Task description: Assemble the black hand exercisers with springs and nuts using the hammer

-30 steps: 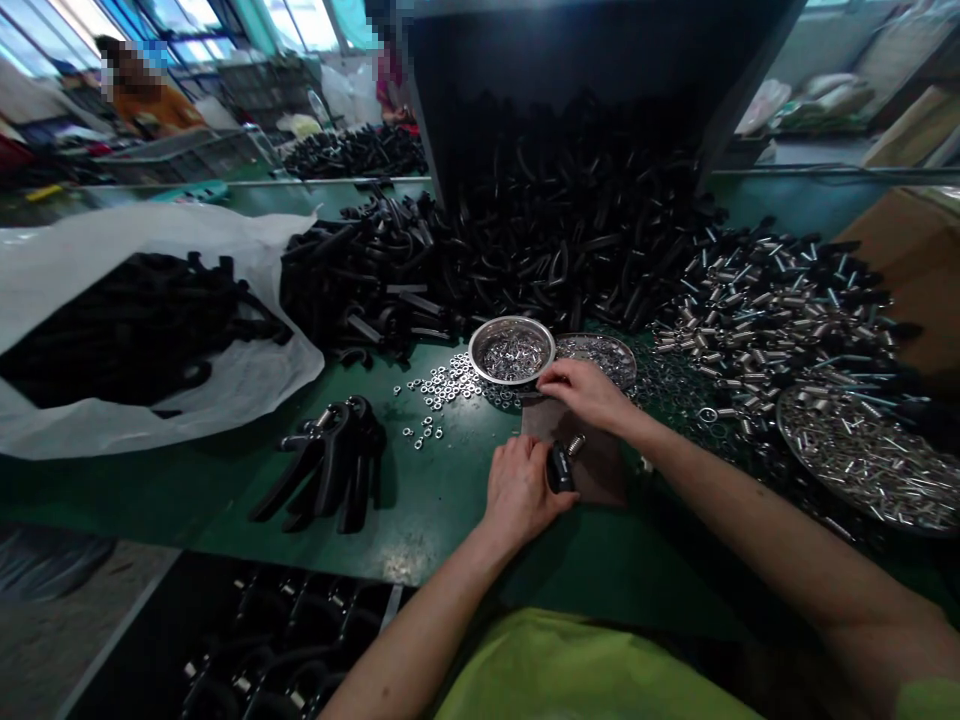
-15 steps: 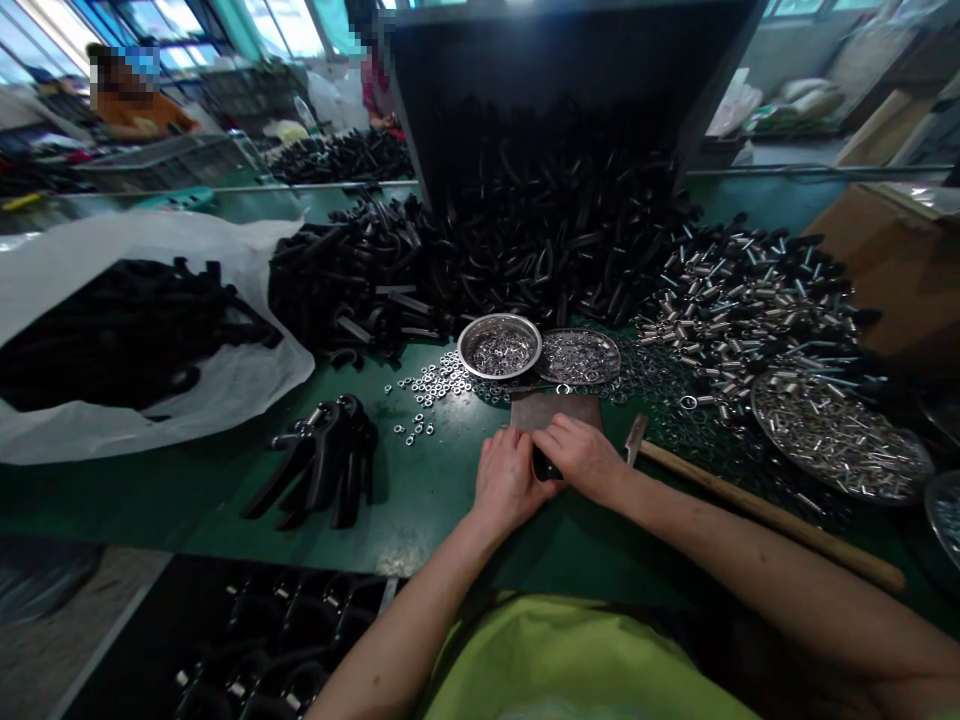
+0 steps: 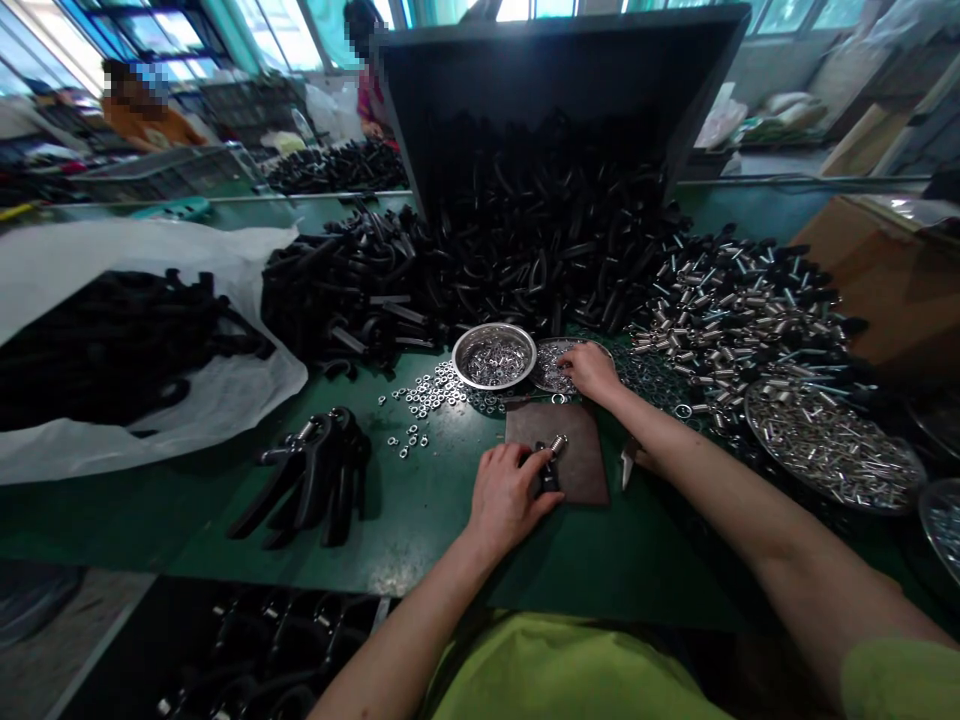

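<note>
My left hand point(image 3: 506, 497) is closed around a small black part with a silver threaded or spring-like metal end point(image 3: 558, 446). It holds this part over the brown square plate point(image 3: 586, 462); most of the black body is hidden by my fingers. My right hand point(image 3: 592, 370) reaches into the oval tray of small metal pieces point(image 3: 553, 372), fingertips pinched together; what they grip is too small to make out. Left of that tray stands a round metal bowl point(image 3: 494, 384) of small metal parts. Under my right forearm a hammer point(image 3: 628, 462) is partly hidden.
Black plastic handles point(image 3: 517, 270) pile up beneath a large tipped bin point(image 3: 562, 80). Assembled black clamps point(image 3: 319, 475) lie at left, near a white bag point(image 3: 281, 420). Loose metal rings point(image 3: 427, 390) are scattered by the bowl. At right are handled screws point(image 3: 735, 300) and a pin tray point(image 3: 832, 450).
My right hand has left my left hand and moved up to the oval tray. The left hand keeps the black part, whose metal end now shows. More of the brown plate is uncovered.
</note>
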The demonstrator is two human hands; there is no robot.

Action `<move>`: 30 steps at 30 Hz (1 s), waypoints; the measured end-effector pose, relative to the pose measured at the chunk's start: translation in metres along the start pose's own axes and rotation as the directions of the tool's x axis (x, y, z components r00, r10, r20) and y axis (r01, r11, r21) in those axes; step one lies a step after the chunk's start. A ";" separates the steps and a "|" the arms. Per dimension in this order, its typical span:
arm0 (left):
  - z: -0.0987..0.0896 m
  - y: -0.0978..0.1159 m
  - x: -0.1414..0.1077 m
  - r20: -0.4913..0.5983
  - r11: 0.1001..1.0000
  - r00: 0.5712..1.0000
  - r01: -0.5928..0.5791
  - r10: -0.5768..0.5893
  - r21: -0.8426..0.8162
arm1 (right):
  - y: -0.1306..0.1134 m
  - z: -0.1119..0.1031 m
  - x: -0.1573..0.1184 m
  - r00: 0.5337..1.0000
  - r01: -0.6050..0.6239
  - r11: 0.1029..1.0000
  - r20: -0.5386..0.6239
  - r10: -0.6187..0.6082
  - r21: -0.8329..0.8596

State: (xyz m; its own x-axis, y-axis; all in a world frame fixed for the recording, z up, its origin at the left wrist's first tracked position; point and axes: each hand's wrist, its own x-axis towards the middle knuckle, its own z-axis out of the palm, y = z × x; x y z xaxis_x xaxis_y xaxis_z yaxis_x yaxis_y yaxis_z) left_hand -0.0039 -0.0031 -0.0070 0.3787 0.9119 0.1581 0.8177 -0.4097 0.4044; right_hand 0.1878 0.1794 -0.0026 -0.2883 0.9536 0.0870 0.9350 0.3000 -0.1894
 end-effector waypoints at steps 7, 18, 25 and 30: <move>-0.002 0.000 0.001 0.011 1.000 1.000 0.017 -0.017 0.002 | -0.001 0.005 0.005 0.996 0.025 0.997 0.085 -0.019 -0.072; -0.002 -0.002 0.002 0.038 1.000 0.999 0.010 -0.011 0.006 | 0.002 0.000 0.002 0.992 0.008 1.000 0.128 -0.007 -0.010; 0.000 -0.003 0.005 -0.008 0.974 0.998 0.061 -0.064 -0.218 | 0.001 -0.010 -0.006 0.996 -0.093 0.978 0.005 0.094 0.188; -0.012 -0.002 0.010 0.163 0.350 0.862 0.358 -0.480 -0.865 | -0.021 -0.026 -0.047 0.994 -0.087 0.902 -0.018 0.105 0.422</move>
State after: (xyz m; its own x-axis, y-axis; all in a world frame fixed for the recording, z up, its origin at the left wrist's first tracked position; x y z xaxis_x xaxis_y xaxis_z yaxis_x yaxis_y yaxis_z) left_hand -0.0070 0.0066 0.0049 0.0047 0.9789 -0.2044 0.0470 0.2040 0.9778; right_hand 0.1869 0.1278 0.0224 -0.1847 0.9791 0.0846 0.7816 0.1986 -0.5913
